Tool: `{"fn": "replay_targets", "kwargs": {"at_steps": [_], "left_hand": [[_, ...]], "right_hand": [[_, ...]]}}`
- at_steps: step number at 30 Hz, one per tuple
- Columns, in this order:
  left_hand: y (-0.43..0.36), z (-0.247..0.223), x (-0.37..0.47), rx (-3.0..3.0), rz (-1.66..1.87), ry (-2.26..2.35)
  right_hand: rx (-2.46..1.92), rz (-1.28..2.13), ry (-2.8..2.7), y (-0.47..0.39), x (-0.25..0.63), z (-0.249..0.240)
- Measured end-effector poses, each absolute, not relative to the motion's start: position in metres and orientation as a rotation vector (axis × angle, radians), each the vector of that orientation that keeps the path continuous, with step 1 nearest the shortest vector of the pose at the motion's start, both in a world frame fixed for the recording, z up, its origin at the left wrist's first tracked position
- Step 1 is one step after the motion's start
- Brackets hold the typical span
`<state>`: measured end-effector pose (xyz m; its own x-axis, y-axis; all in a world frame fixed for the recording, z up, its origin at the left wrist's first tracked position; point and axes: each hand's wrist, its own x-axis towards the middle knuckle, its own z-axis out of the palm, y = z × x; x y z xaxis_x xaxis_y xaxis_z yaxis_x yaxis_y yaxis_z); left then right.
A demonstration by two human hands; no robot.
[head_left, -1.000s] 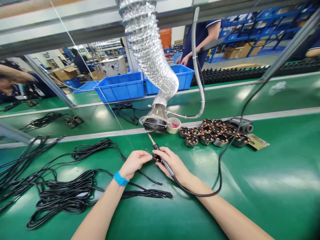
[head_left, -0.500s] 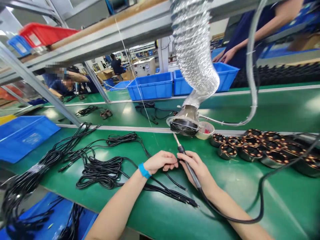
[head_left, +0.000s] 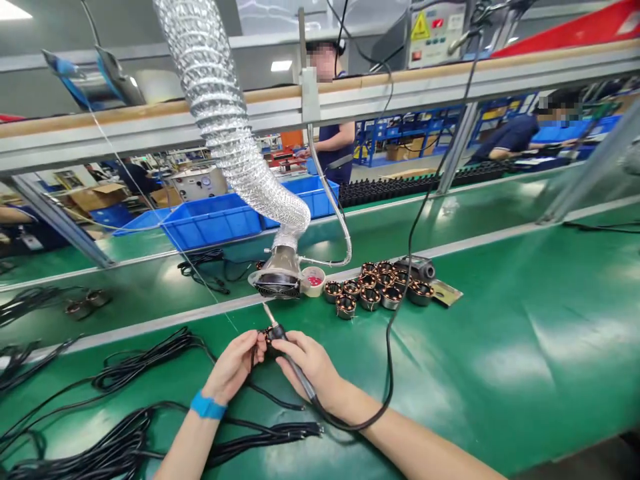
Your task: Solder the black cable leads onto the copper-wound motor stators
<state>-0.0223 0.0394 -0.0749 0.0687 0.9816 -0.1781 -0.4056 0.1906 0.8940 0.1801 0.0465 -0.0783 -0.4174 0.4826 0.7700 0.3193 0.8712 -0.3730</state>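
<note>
With left hand (head_left: pixel 234 365) in a closed fingertip pinch on a thin black wire (head_left: pixel 251 363) and right hand (head_left: pixel 313 367) curled around a soldering iron (head_left: pixel 278 331), holding a partly hidden copper-wound ring (head_left: pixel 270 337) between them. On the green surface (head_left: pixel 500 333): more rings (head_left: pixel 369 298) beyond and right of the hands, cable bundles (head_left: pixel 145 360) left.

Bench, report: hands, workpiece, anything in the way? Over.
Right hand gripping soldering iron, tip pointing away. Left hand at copper-wound part, exact grip hidden. Part between both hands, mostly covered. Iron's cord crosses right forearm.
</note>
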Motion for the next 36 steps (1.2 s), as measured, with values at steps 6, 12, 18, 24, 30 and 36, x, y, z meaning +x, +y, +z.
{"fn": "replay_targets", "kwargs": {"at_steps": [6,12,18,24,30,36], "left_hand": [[0.053,-0.080,-0.041,0.705,1.396,1.090],[0.042,-0.075,-0.043,0.722,1.393,1.214],[0.043,-0.063,-0.052,0.566,1.621,1.192],[0.033,-0.041,-0.053,0.736,1.701,1.223],[0.025,-0.036,-0.031,1.486,1.319,1.763],[0.020,-0.050,-0.013,2.057,0.903,2.073]], "right_hand": [[-0.480,-0.017,-1.981,0.050,0.198,-0.060],[-0.490,-0.295,-2.060,0.052,0.228,-0.052],[-0.745,-0.477,-2.007,0.068,0.291,-0.086],[-0.907,-0.441,-2.051,0.102,0.301,-0.111],[-0.949,-0.463,-2.165,0.110,0.301,-0.112],[-0.947,-0.561,-2.181,0.115,0.303,-0.115]]}}
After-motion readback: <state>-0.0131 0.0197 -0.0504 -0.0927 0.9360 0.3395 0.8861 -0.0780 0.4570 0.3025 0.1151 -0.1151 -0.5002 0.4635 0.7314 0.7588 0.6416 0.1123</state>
